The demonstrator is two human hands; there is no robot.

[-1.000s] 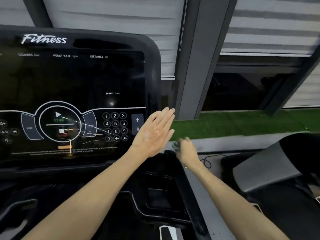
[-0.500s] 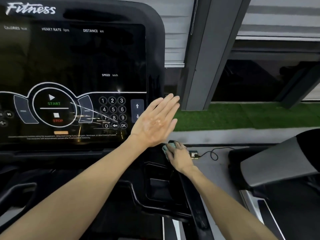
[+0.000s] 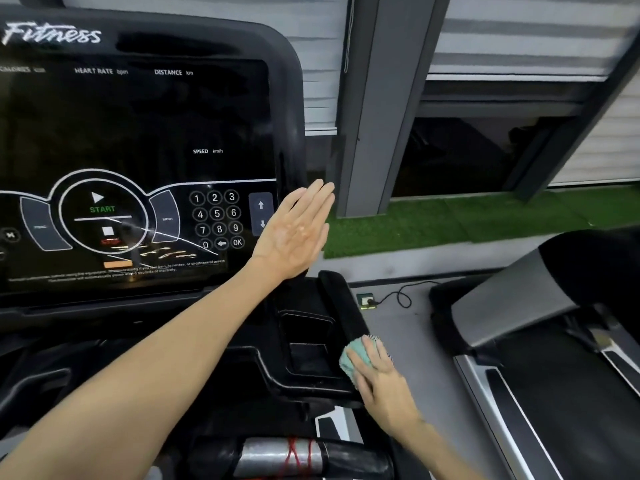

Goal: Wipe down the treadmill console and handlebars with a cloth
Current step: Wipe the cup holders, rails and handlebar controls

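With my right hand (image 3: 379,375) I hold a small teal-green cloth (image 3: 354,359) against the black padded handlebar (image 3: 341,303) on the right side of the treadmill. My fingers are curved over the cloth and press it onto the bar at its lower part, near to me. My left hand (image 3: 294,233) is raised and open, its fingers straight and close together, in front of the right edge of the black glossy console (image 3: 138,133). I cannot tell if it touches the frame.

On the console, just left of this hand, are a white number keypad (image 3: 216,218) and two arrow keys (image 3: 260,214). Further left is a round field with the green word START (image 3: 102,209). The white word Fitness (image 3: 52,34) stands on the top frame. Between console and handlebar lies a black recessed tray (image 3: 304,341).

Right of the handlebar is a grey floor (image 3: 408,358) with a small socket box (image 3: 367,301) and a black cable (image 3: 403,294). Beyond it lies a strip of green artificial grass (image 3: 450,223), and a second treadmill (image 3: 519,306) stands at the right. A grey pillar (image 3: 377,98) rises behind.
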